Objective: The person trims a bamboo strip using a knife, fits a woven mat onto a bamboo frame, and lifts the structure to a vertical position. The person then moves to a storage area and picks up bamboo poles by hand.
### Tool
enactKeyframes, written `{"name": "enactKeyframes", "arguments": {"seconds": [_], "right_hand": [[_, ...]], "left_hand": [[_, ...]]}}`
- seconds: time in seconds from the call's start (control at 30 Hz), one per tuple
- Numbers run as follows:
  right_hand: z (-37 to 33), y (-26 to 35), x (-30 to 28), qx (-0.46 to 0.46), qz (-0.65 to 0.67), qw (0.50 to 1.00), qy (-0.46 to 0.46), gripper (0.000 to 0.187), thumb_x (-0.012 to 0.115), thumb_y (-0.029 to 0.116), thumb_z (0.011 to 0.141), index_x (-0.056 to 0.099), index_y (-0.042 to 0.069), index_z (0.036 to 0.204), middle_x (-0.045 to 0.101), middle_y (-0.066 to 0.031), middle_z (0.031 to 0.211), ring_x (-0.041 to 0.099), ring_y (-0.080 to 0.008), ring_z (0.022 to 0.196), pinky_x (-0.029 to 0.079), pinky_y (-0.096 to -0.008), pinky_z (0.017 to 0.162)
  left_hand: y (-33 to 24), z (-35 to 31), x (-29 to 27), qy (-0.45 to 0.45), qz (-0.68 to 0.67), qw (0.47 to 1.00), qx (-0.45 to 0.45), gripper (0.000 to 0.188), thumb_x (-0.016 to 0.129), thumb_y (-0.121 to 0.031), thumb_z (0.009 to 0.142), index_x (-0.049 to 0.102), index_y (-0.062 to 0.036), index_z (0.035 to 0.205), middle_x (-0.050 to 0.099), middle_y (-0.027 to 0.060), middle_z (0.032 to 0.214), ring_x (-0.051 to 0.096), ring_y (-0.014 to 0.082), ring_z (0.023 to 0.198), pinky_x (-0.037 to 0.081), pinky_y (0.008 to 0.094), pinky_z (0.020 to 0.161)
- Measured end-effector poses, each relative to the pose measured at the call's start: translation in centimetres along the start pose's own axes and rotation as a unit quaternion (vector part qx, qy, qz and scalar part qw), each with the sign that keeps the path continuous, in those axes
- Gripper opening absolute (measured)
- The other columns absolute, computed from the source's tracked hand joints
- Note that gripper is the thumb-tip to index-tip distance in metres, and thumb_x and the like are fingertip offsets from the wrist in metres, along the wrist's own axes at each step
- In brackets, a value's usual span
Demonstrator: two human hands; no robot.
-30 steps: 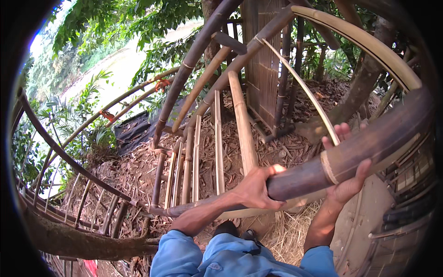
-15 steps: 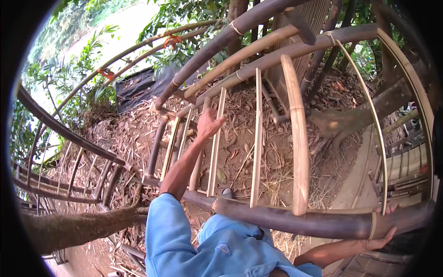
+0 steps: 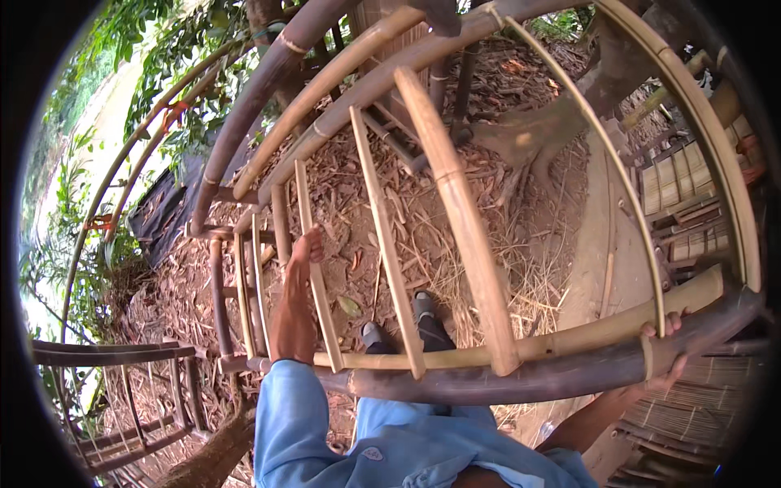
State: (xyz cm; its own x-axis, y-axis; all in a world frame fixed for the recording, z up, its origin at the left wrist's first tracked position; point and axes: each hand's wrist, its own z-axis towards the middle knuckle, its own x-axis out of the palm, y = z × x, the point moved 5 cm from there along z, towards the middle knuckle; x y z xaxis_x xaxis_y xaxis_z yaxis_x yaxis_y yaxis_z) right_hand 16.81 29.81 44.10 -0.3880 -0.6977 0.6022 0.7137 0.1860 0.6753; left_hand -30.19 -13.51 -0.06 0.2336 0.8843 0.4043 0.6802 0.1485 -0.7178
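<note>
A large bamboo frame (image 3: 455, 386) of dark poles joined by pale crosspieces lies across in front of me. My left hand (image 3: 307, 246) is closed around a thin pale bamboo slat (image 3: 324, 313) on the left part of the frame. To its right stand another slat (image 3: 382, 220) and a thicker round bamboo crosspiece (image 3: 460, 211). My right hand (image 3: 663, 358) wraps around the near dark bamboo pole (image 3: 569, 378) toward its right end, by a pale binding. A thin bowed strip (image 3: 614, 154) meets the pole at those fingers.
Dry leaves and straw (image 3: 521, 268) litter the ground around my shoes (image 3: 423, 305). Another bamboo frame (image 3: 130, 398) stands at the lower left beside a tree trunk (image 3: 215, 451). Tree roots (image 3: 529, 138) spread at the far side. Woven bamboo panels (image 3: 687, 183) are at the right.
My left hand has come down from near the far pole, fingers spread, to close around the thin slat. The view has swung right. My right hand keeps its hold on the near pole.
</note>
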Motion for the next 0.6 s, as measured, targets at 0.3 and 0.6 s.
{"name": "enactKeyframes", "arguments": {"seconds": [0.3, 0.6], "right_hand": [[4.4, -1.1, -15.0, 0.055, -0.037, 0.992, -0.104, 0.071, 0.063, 0.026, 0.090, 0.027, 0.003, 0.146, 0.043, -0.0112, 0.125, 0.046, -0.0220, 0.113, 0.043, -0.0426, 0.093], [7.0, -9.7, -26.6, 0.199, 0.000, 0.961, -0.190, 0.050, 0.055, 0.031, 0.097, 0.046, -0.004, 0.132, 0.056, -0.0122, 0.120, 0.056, -0.0243, 0.109, 0.048, -0.0387, 0.093]], "left_hand": [[-0.7, -4.6, 4.2, -0.086, -0.010, 0.996, 0.017, 0.038, 0.052, -0.036, 0.102, 0.041, -0.0210, 0.069, 0.024, -0.0096, 0.053, 0.023, 0.0067, 0.038, 0.017, 0.0270, 0.036], [-0.1, -7.8, 3.3, -0.235, 0.032, 0.971, 0.024, 0.035, 0.053, -0.027, 0.101, 0.042, -0.0188, 0.069, 0.028, -0.0100, 0.053, 0.029, 0.0068, 0.039, 0.021, 0.0258, 0.036]]}}
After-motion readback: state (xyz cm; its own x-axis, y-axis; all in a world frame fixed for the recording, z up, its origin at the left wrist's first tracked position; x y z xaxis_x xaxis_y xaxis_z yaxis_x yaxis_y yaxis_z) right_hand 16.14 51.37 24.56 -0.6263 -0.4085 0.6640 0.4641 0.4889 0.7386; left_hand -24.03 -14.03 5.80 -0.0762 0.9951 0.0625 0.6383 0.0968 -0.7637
